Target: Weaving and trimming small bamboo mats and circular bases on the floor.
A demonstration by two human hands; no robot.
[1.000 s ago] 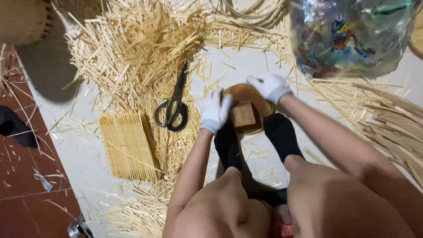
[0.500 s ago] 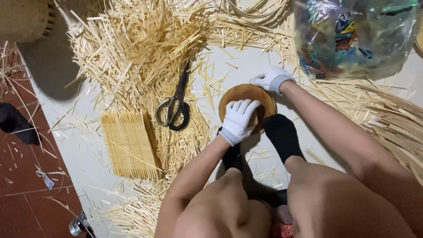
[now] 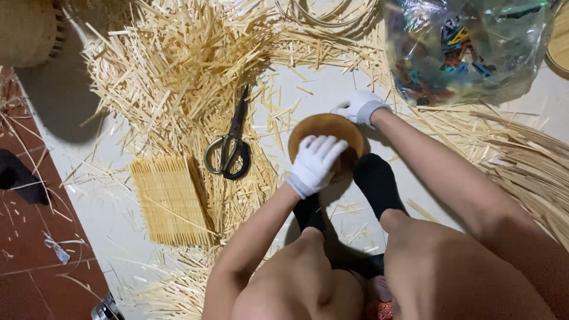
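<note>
A round brown wooden disc (image 3: 323,127) stands on the white floor between my black-socked feet. My left hand (image 3: 316,162), in a white glove, lies flat on the disc's near side, pressing on it. My right hand (image 3: 359,106), also gloved, grips the disc's far rim from behind. The wooden block seen earlier under my hands is hidden. Black-handled scissors (image 3: 230,147) lie on the floor to the left of the disc.
A big pile of pale bamboo slivers (image 3: 178,65) covers the floor at top left. A neat flat bundle of sticks (image 3: 169,198) lies beside the scissors. A clear plastic bag of coloured items (image 3: 462,47) sits top right; long bamboo strips (image 3: 527,160) fan out right.
My left hand has moved from the small wooden block onto the top of the round disc. The block is now out of sight. My right hand stays on the far rim.
</note>
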